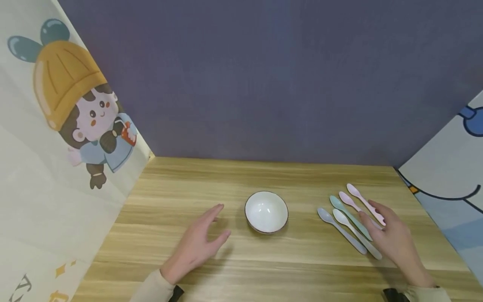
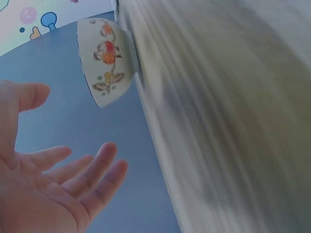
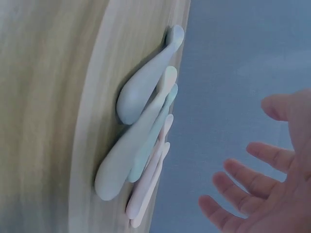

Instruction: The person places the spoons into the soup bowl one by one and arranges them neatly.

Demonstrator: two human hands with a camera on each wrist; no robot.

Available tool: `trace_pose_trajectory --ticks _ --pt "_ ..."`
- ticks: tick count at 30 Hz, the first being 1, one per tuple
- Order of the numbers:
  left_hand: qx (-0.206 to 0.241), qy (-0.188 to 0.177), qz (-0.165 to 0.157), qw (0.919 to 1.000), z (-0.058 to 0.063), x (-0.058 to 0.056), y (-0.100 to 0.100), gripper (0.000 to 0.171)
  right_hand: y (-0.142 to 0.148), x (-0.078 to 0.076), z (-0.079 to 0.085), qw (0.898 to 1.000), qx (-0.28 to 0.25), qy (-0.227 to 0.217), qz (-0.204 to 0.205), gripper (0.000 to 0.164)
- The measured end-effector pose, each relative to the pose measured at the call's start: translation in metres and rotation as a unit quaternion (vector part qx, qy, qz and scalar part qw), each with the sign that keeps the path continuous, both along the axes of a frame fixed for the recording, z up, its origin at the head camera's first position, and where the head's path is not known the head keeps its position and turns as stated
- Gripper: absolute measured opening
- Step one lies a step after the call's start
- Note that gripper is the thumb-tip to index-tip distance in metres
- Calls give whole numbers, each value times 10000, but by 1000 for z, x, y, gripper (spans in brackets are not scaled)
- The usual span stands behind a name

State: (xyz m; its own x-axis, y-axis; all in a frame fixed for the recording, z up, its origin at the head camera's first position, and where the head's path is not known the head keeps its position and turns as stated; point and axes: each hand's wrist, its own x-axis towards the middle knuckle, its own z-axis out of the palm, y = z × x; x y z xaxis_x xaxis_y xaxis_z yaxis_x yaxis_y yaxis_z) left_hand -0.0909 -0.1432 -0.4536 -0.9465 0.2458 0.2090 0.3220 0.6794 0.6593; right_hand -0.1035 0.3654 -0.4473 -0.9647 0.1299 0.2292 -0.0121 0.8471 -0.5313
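A white bowl (image 1: 266, 212) with a dark rim stands upright on the table; the left wrist view shows a painted flower pattern on its outside. To its left hovers my left hand (image 1: 198, 242), fingers spread, apart from the bowl. Several spoons lie side by side at the right: a grey-blue spoon (image 1: 341, 230), a white spoon (image 1: 356, 233), a green spoon (image 1: 349, 217) and two pink ones, the outer pink spoon (image 1: 363, 201) farthest right. Over their handles is my right hand (image 1: 394, 237); in the right wrist view its fingers are extended and hold nothing.
The wood-grain table (image 1: 241, 268) ends at a dark blue back panel (image 1: 264, 84). A white side panel (image 1: 37, 176) with a cartoon figure stands at the left, and another printed panel (image 1: 445, 180) borders the right.
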Motion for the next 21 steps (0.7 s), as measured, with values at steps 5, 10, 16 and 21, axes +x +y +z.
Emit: trace_pose_trajectory --ticks 5,10,16,21 --pt "74 -54 -117 9999 2 -4 13 73 8 -7 1 10000 12 -73 25 61" --pt "192 -61 -302 9993 0 -11 27 72 15 -17 0 10000 28 -33 2 57" --pt "416 -351 -389 9978 -2 -20 41 72 23 -28 -1 9996 -24 -274 -17 59" --pt "459 -511 -420 9968 -4 -26 49 72 31 -35 -2 9997 -32 -236 -14 56"
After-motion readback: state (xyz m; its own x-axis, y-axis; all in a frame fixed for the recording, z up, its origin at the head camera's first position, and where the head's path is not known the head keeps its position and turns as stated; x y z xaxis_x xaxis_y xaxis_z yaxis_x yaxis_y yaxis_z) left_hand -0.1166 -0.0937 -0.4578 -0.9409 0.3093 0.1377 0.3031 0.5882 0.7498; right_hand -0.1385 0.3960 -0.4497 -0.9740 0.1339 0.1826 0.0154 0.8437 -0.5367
